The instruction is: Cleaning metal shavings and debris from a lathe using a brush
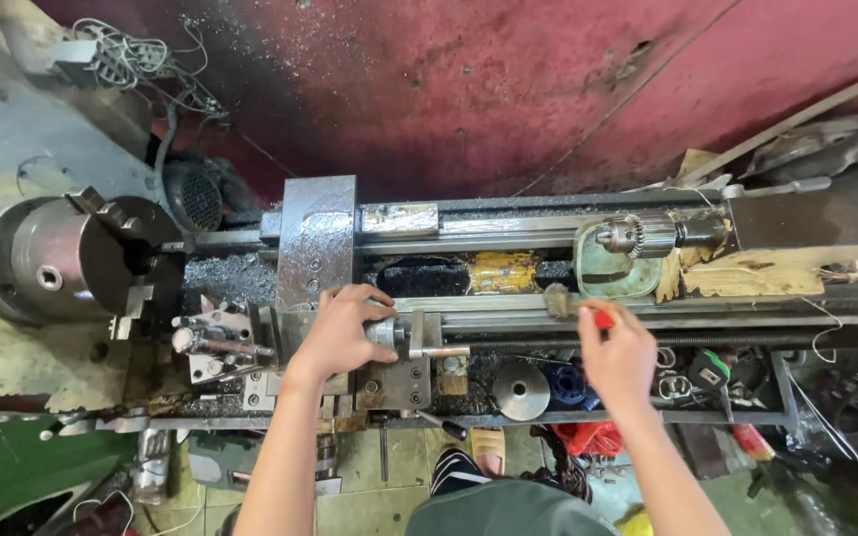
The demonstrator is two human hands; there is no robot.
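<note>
Scuffed dark-red wall (508,89) behind, tiled floor (369,496) below, cluttered workshop.

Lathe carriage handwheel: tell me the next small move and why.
Probably a slight turn of the handwheel: the left hand already wraps it, the tool post sits short of the chuck, and the right hand holds a red-handled brush clear.

**Layout of the lathe bench**

The chuck (71,258) was mounted at the far left, with the tool post (215,342) set just right of it. The left hand (342,333) was laid on the carriage handwheel (389,333). The right hand (616,352) was held well right, before the bed rails (667,308). The drill chuck (638,236) was placed behind it.
</note>
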